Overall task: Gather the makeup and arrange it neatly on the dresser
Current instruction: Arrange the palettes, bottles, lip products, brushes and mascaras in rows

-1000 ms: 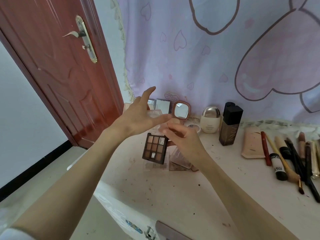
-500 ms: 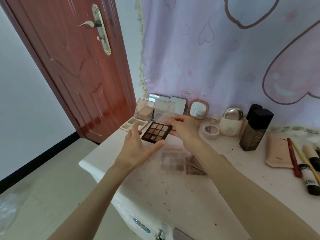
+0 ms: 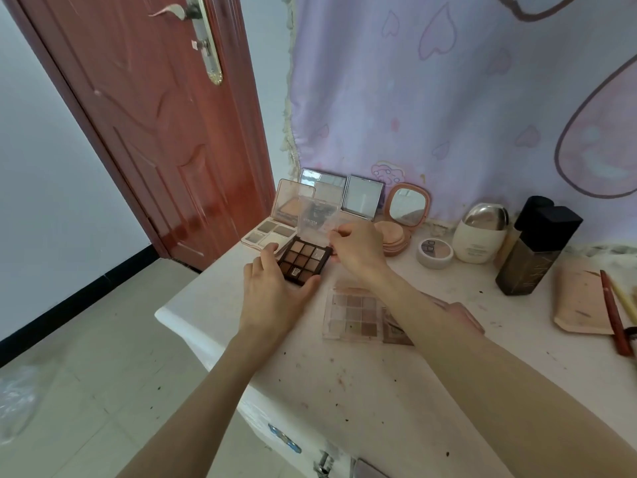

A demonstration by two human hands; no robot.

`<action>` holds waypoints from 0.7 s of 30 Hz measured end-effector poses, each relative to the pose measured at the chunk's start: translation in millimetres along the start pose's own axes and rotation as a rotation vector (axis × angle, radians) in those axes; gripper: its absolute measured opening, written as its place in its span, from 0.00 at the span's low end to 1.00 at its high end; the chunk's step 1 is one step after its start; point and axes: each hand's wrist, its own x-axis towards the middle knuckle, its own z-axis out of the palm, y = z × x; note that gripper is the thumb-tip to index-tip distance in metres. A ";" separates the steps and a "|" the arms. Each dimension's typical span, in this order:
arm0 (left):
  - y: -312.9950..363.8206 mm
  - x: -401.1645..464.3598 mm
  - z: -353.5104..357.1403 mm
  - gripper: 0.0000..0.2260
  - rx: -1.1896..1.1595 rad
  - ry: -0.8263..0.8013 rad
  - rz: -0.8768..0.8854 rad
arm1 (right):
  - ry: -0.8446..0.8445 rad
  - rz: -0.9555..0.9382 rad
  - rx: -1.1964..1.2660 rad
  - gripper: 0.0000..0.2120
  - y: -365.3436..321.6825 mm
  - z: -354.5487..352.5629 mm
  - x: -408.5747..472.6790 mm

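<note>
Your left hand (image 3: 272,288) holds the near corner of the dark eyeshadow palette (image 3: 303,260), with the thumb on its near edge and the fingers curled over its left side. Your right hand (image 3: 358,251) pinches the right side of the same palette, up by its clear lid (image 3: 319,219), which stands open. The palette sits between your two hands, at the back left of the white dresser (image 3: 379,391).

Just past your left hand is a pale palette (image 3: 269,234) with its lid up. Behind your right hand two square mirrors (image 3: 362,201) lean on the purple curtain (image 3: 448,98). A small pink mirror (image 3: 406,205) stands just right of them. Under your right arm lies a clear flat palette (image 3: 355,315). Farther to the right of that hand are a small round pot (image 3: 434,251), a cream jar (image 3: 481,232) and a tall dark bottle (image 3: 534,250).
</note>
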 end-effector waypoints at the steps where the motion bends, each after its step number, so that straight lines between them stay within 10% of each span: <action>1: 1.5 0.4 1.3 0.37 0.009 0.000 0.010 | 0.005 -0.018 -0.063 0.12 -0.2 -2.7 -0.1; 21: 8.6 9.5 5.5 0.39 0.099 -0.009 0.057 | -0.050 0.082 0.027 0.20 13.0 -5.9 8.8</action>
